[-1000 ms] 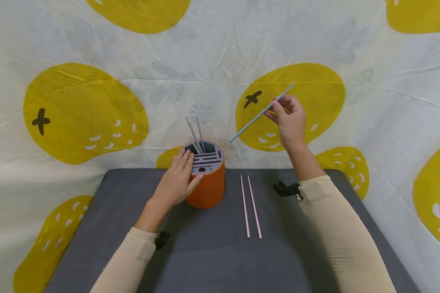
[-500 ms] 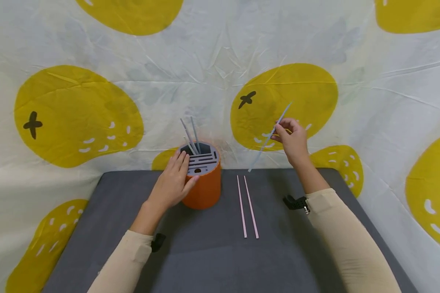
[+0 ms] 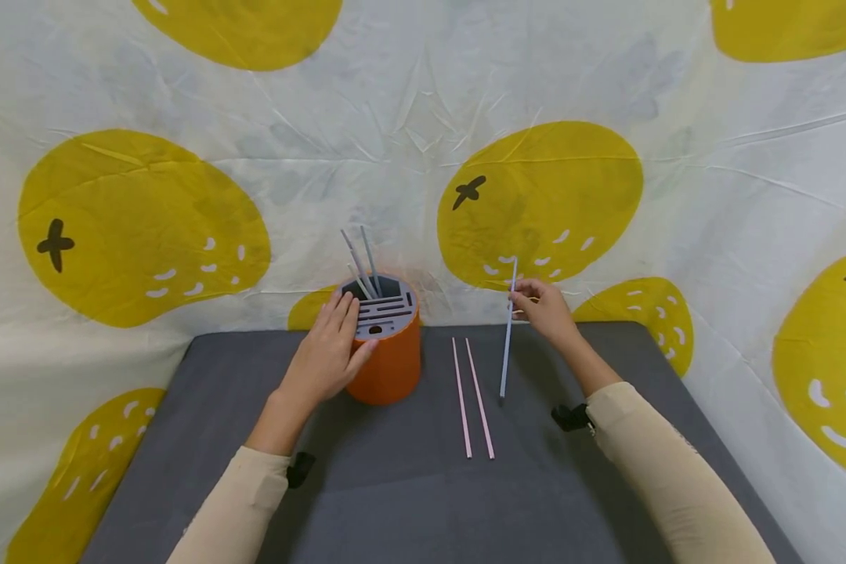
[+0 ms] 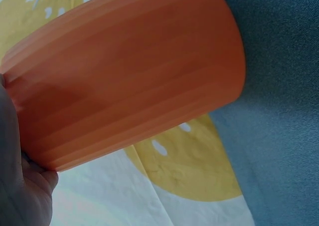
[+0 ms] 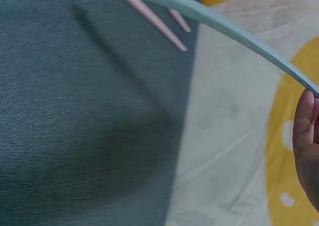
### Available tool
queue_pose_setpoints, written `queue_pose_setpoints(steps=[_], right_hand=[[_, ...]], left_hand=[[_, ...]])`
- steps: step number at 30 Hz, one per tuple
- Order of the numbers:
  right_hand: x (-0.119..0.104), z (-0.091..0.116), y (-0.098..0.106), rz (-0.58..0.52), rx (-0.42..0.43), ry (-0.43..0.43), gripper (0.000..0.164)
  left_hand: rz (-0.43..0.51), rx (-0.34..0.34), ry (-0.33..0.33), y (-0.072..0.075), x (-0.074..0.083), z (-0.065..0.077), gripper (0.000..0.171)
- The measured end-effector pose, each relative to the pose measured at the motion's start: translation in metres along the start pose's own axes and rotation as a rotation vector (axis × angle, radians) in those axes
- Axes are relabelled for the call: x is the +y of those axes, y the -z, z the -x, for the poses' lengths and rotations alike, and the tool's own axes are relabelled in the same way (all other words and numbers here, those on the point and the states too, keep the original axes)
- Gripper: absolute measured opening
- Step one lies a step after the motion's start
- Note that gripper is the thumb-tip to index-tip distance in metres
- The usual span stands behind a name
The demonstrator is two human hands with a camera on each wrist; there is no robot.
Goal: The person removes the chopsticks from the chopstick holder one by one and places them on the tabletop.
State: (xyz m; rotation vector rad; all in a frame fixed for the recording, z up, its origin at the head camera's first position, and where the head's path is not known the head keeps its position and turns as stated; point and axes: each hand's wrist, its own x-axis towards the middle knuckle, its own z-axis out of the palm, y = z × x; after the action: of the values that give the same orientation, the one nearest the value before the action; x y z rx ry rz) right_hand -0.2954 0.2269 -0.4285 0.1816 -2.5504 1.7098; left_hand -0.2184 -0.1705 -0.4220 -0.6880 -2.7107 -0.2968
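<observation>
Right-hand grip (image 3: 543,309) pinched a pale blue stick (image 3: 507,345) near its upper end, probably leaving the length free to steer, above the table (image 3: 423,517) and right of two pink sticks (image 3: 479,398) laid side by side. The left-hand grip (image 3: 324,348), fingers straight, rested atop an orange holder (image 3: 391,376), seemingly to steady it. Dark grey, the table stood before white fabric (image 3: 366,102) printed with yellow shapes.

Left wrist view: left edge crops left hand (image 4: 22,186). Right wrist view: right edge crops right hand (image 5: 306,141). Head view: orange container (image 3: 388,368) hides grey sticks' (image 3: 369,252) lower ends.
</observation>
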Motion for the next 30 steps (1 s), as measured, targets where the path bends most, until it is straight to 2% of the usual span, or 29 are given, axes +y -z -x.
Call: queue_pose_setpoints(steps=[4,16,23,30], right_hand=[[0.015,0.003,-0.006,0.067,-0.033,-0.023,0.033],[0.054,0.018,-0.030,0.141,-0.094,-0.110,0.025],[0.070,0.023,-0.042,0.122,-0.102,-0.177,0.023],[0.076,0.027,-0.053,0.073,-0.090,-0.259,0.025]], left_hand=[[0.011,0.007,0.000,0.001,-0.001,0.001,0.077],[0.002,0.025,-0.014,-0.001,0.000,0.000,0.076],[-0.004,0.043,-0.022,0.000,0.001,0.001,0.076],[0.002,0.037,-0.013,-0.001,0.001,0.001,0.076]])
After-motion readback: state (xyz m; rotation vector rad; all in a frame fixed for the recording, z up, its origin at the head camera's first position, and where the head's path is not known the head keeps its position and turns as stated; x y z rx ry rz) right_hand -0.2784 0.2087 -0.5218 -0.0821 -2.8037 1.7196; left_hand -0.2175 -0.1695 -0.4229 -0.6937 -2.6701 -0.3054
